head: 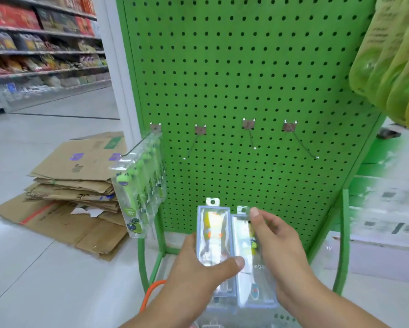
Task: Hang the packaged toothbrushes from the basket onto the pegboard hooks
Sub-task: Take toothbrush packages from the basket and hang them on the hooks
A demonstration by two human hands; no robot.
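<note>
Both forearms enter from the bottom edge of the frame and meet in the lower centre, each hand holding a clear toothbrush pack. On the left, the left hand (205, 271) grips the orange toothbrush pack (214, 235) with its thumb curled across the front and the fingers behind; the pack stands upright, its hang tab at the top. Just beside it, touching or nearly so, the right hand (275, 242) pinches the yellow toothbrush pack (248, 252) near its top tab, thumb in front; the fingers behind are hidden. More clear packs show blurred at the bottom edge beneath the hands, and an orange handle (151, 292) curves at lower left of them; whether it belongs to the basket I cannot tell.

Across the picture from the left: store shelves (42, 43) with goods fill the upper left, and flattened cardboard boxes (75, 190) lie stacked on the pale floor at middle left. Next, green toothbrush packs (142, 185) hang in a row on the leftmost hook (139, 143) of the green pegboard (246, 67). Three bare hooks follow to the right along the same row: the second hook (194, 145), the third hook (252, 138) and the fourth hook (302, 144). Yellow-green packaged goods (392, 55) hang blurred at the upper right
</note>
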